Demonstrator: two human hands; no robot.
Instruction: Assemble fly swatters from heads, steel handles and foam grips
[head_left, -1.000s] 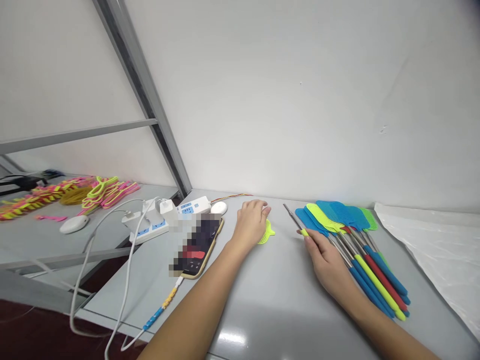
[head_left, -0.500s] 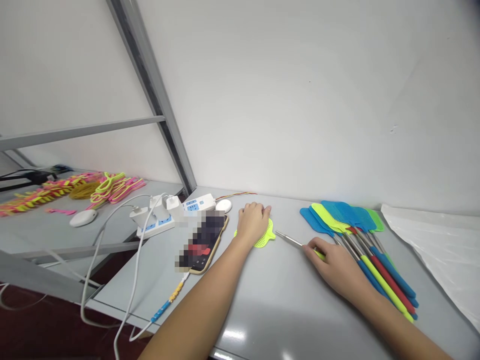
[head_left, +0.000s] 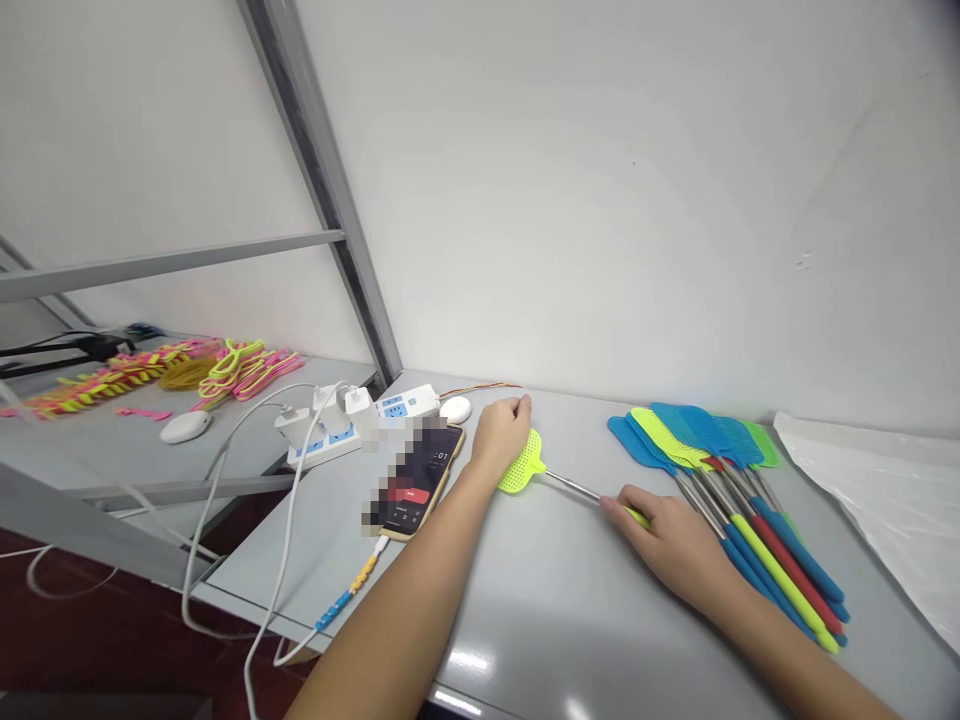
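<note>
My right hand (head_left: 660,525) is wrapped round the lime-yellow handle of a fly swatter, with its thin metal rod (head_left: 574,486) pointing left. The rod's tip meets the neck of a lime-yellow perforated swatter head (head_left: 526,465). My left hand (head_left: 501,436) is closed over the far left side of that head; its fingertips are curled out of sight. Right of my right hand lies a pile of fly swatters (head_left: 701,440), with blue, lime-yellow and green heads, metal rods and blue, lime-yellow and red grips.
A phone (head_left: 416,480) with a charging cable lies left of my left arm. Behind it are power strips (head_left: 409,403) with white plugs and a white round device (head_left: 455,410). White sheeting (head_left: 862,490) covers the right side. Coloured cords (head_left: 251,370) lie on the left shelf.
The rod and the swatter head, apart before, now meet at the neck. My left hand's fingers have curled in more. The whole view has shifted slightly.
</note>
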